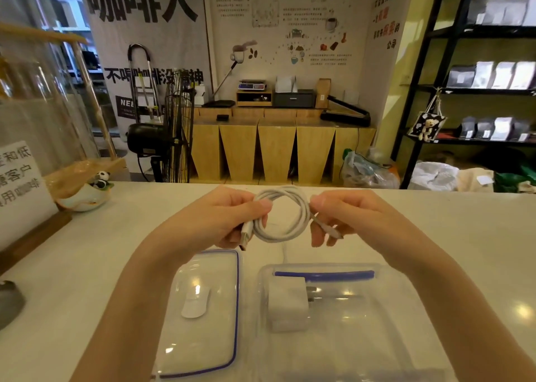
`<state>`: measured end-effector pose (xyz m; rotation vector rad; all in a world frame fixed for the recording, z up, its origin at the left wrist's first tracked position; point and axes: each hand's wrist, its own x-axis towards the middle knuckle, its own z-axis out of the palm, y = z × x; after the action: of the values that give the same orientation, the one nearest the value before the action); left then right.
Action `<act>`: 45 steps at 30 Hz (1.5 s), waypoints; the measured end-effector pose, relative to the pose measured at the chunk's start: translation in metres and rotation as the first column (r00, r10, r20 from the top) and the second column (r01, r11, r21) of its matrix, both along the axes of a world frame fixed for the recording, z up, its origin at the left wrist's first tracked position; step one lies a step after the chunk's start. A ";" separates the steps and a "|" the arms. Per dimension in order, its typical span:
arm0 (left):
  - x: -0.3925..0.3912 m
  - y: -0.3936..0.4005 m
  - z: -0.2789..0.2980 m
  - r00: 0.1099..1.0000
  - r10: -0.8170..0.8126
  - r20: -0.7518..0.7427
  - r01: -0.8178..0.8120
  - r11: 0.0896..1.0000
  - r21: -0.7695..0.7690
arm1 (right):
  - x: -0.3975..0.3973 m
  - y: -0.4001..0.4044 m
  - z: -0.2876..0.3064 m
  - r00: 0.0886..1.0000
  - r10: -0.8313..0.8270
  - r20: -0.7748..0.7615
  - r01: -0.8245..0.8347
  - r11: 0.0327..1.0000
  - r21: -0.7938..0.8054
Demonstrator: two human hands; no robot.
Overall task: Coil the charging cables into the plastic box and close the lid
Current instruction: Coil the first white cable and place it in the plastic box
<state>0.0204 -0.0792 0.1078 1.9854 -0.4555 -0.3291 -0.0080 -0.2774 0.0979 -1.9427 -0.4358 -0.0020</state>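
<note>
White charging cable [282,216], wound in a loose coil, held in the air between both hands above the counter [435,222]. Left hand [229,216]: fingers curled round the coil's left side, a plug end jutting below them. Right hand [345,216]: thumb and fingers pinching the coil's right side, the other plug end trailing under the fingers; its tip is hard to make out. Just below the fingers, clear plastic box [348,323], open, holding a white charger block [288,305]; its near edge is cut off. Lid [203,318], blue-rimmed, lies flat beside the box under the left wrist. Bare counter lies to either side of the hands.
</note>
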 end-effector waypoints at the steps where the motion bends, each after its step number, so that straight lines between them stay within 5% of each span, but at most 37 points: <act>1: -0.001 -0.003 -0.001 1.000 -0.027 -0.008 0.028 0.999 0.040 | -0.004 -0.006 -0.002 0.999 0.027 -0.041 -0.028 0.999 -0.024; 5: -0.004 -0.025 -0.015 0.991 -0.123 -0.047 0.128 0.982 0.137 | -0.016 -0.029 -0.012 0.968 0.063 -0.243 -0.074 0.997 -0.037; 15: -0.011 -0.082 -0.061 1.000 -0.024 -0.012 0.027 0.960 0.278 | -0.032 -0.058 -0.037 0.871 -0.256 -0.419 0.172 0.958 -0.228; 22: -0.005 -0.110 -0.074 0.977 -0.203 -0.070 0.205 0.785 0.584 | -0.040 -0.056 -0.051 0.858 -0.432 -0.279 0.225 0.803 -0.552; 34: 0.002 -0.150 -0.104 0.960 -0.279 -0.006 0.182 0.610 0.771 | -0.025 -0.027 -0.068 0.846 -0.527 -0.084 0.158 0.397 -0.904; 45: 0.001 -0.146 -0.108 0.960 -0.272 0.064 0.141 0.670 0.729 | -0.021 -0.026 -0.078 0.854 -0.515 -0.073 0.130 0.348 -0.928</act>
<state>0.0214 -0.2247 -0.0001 2.7618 -0.7493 -0.5501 -0.0288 -0.3033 0.0203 -3.0297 0.3553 0.4169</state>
